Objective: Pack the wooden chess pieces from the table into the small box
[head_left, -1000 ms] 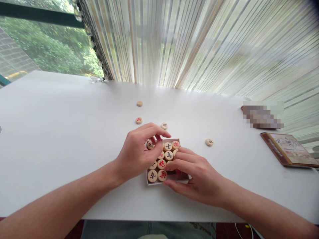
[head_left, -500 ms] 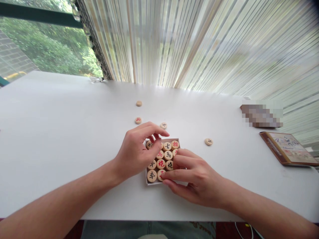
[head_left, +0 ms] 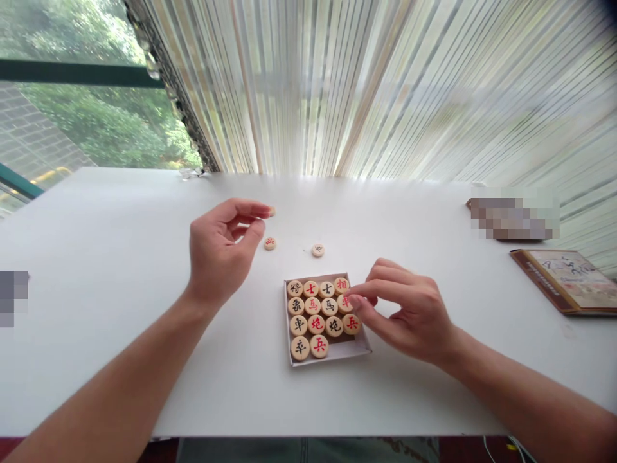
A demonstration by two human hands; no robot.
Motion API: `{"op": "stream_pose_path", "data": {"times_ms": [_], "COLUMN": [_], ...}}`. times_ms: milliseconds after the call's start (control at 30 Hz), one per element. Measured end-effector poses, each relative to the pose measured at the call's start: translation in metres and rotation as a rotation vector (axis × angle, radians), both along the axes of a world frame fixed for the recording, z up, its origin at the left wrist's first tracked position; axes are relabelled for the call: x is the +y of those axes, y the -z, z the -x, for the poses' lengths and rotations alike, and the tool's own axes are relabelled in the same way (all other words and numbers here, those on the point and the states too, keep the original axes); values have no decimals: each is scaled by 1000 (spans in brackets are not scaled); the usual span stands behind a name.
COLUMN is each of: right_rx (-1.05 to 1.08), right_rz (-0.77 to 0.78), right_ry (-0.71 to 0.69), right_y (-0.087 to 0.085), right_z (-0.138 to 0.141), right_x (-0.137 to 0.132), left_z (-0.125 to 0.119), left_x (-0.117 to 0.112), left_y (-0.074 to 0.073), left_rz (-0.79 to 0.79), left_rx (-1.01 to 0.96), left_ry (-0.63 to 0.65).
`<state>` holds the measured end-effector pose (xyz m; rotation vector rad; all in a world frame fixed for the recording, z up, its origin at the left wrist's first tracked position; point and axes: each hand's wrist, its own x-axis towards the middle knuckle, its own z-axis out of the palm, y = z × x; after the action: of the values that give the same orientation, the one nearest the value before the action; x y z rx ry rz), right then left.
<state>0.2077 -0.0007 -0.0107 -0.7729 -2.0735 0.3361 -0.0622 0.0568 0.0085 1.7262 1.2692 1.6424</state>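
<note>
A shallow white box holds rows of round wooden Chinese chess pieces with red or black characters. Its front right part shows bare floor beside the front red piece. My left hand reaches beyond the box, thumb and forefinger apart, its fingertip at a pale piece that it partly covers. Close to that hand lie a red-marked piece and a black-marked piece. My right hand hovers over the box's right edge, fingers loosely bent and slightly apart, with nothing visible in them.
A brown-edged printed box or booklet lies at the right of the white table, with a blurred-out item behind it. Another blurred patch sits at the left edge. A string curtain hangs along the table's far side.
My left hand has moved from above the box to the far pale piece. My right hand has drawn back to the right off the red piece, uncovering more of the box.
</note>
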Motion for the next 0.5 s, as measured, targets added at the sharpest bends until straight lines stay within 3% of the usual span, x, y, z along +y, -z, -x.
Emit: {"op": "stream_pose_path", "data": {"times_ms": [200, 367, 500], "right_rx": [11, 4, 12], "right_rz": [10, 67, 127], "right_ry": [138, 280, 352], "right_y": [0, 2, 5], "right_z": [-9, -17, -22], "right_x": [13, 23, 29], "left_z": [19, 15, 7], "left_x": [19, 19, 13], "left_y": [3, 15, 22], "left_rz": [21, 114, 85], "left_rx": [32, 235, 418], "left_ry": [-63, -38, 45]}}
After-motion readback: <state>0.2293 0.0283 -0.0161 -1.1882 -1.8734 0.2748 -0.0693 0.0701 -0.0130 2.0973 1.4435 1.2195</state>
